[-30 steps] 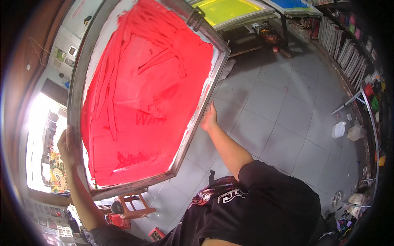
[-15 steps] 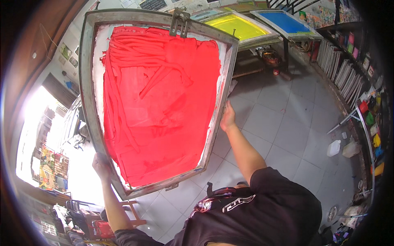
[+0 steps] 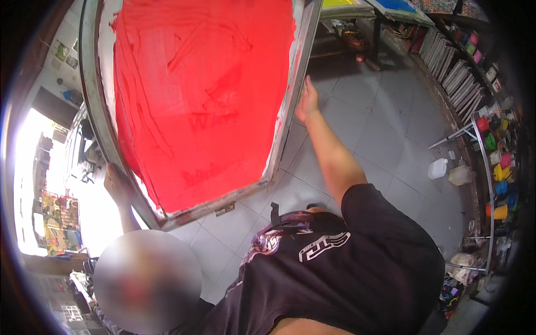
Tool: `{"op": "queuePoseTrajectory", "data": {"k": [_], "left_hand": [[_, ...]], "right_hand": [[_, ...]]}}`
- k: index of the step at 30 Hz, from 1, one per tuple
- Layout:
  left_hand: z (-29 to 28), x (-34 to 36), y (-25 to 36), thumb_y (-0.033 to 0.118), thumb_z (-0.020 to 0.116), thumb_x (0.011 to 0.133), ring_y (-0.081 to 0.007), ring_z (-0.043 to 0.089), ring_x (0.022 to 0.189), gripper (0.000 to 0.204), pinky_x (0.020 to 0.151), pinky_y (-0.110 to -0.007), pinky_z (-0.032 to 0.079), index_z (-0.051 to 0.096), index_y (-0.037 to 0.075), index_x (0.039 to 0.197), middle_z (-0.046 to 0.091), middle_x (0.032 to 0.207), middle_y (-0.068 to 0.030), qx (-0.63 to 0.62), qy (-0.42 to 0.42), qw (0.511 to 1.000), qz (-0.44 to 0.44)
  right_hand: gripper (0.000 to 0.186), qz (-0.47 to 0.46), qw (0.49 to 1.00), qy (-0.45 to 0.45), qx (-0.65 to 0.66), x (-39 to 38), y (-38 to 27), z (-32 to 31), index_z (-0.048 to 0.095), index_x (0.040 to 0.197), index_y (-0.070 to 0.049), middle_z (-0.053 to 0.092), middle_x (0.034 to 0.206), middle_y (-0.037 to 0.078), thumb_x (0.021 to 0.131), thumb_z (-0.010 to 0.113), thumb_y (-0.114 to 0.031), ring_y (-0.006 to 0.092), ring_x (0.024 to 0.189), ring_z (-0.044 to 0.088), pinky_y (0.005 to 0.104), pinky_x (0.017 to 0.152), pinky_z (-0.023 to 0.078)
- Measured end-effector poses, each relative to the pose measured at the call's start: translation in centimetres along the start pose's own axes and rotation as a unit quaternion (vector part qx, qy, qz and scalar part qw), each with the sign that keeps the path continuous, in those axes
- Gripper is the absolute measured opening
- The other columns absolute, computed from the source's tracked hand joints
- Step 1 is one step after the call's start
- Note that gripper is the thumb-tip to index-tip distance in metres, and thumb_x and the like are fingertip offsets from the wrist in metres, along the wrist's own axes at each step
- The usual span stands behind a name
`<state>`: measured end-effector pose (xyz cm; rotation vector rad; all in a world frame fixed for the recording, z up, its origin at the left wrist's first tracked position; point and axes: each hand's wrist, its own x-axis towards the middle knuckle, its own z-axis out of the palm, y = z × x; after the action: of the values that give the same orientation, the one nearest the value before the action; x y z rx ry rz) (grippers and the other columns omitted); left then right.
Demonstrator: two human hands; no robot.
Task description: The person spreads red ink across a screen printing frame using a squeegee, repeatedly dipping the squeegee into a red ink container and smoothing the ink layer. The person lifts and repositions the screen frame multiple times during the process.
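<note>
Screen frame (image 3: 223,200) spread with red ink (image 3: 206,145), held raised and tilted before person, above tiled floor (image 3: 385,128). Right hand (image 3: 307,101) has hold of right rail, fingers nearly straight along edge. Left hand (image 3: 115,181) grips lower left rail; finger detail lost in glare. Writing noted: darker lettering (image 3: 212,120) within ink, white lettering (image 3: 325,245) across black shirt (image 3: 385,268).

Hands: 2 (left hand (image 3: 114,183), right hand (image 3: 308,101)). Inked screens: 3 (red screen (image 3: 206,100), yellow screen (image 3: 338,2), blue screen (image 3: 399,4)). White floor jug (image 3: 438,168): 1. Racked frames (image 3: 455,72): many, uncountable.
</note>
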<state>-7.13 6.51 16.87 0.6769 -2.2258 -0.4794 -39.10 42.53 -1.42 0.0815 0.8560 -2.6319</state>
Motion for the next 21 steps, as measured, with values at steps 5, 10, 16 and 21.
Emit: {"op": "queuePoseTrajectory", "data": {"k": [5,10,16,21], "left_hand": [[-0.9,0.6,-4.2,0.037,0.028,0.099,-0.0199,0.053,0.066,0.053,0.063,-0.032,0.04,0.059,-0.005,0.086,0.058,0.072,-0.0112,0.095,0.002,0.995,-0.013],[-1.3,1.7,-7.3,0.048,0.026,0.096,-0.0295,0.059,0.09,0.064,0.082,-0.035,0.041,0.062,-0.005,0.103,0.064,0.096,-0.0181,0.077,0.048,0.994,-0.054],[-3.1,3.4,-13.3,0.054,0.028,0.093,-0.0276,0.053,0.108,0.067,0.092,-0.033,0.039,0.045,-0.001,0.127,0.054,0.119,-0.0189,0.091,0.037,0.991,-0.088],[-4.8,4.2,-18.3,0.056,0.034,0.091,-0.0257,0.05,0.112,0.07,0.095,-0.032,0.037,0.038,0.001,0.134,0.05,0.125,-0.0176,0.009,0.035,0.992,-0.123]], "right_hand": [[0.055,0.015,0.998,-0.049,-0.04,1.5,0.4,-0.4,0.046,0.126,-0.012,0.054,0.118,0.007,0.088,0.042,-0.051,0.0237,0.11,0.048,0.0423,0.098,0.034],[0.05,0.007,0.989,-0.063,-0.131,3.2,-0.7,2.8,0.052,0.119,-0.011,0.057,0.107,0.008,0.083,0.051,-0.046,0.0225,0.097,0.053,0.04,0.089,0.041],[0.047,-0.017,0.966,-0.21,-0.152,7.7,-1.2,8.8,0.051,0.12,-0.004,0.062,0.104,0.012,0.086,0.046,-0.036,0.0257,0.094,0.058,0.0382,0.085,0.046],[0.049,-0.039,0.936,-0.307,-0.167,7.9,-0.1,15.3,0.053,0.119,-0.005,0.059,0.109,0.009,0.085,0.047,-0.039,0.0224,0.104,0.053,0.0383,0.092,0.04]]}}
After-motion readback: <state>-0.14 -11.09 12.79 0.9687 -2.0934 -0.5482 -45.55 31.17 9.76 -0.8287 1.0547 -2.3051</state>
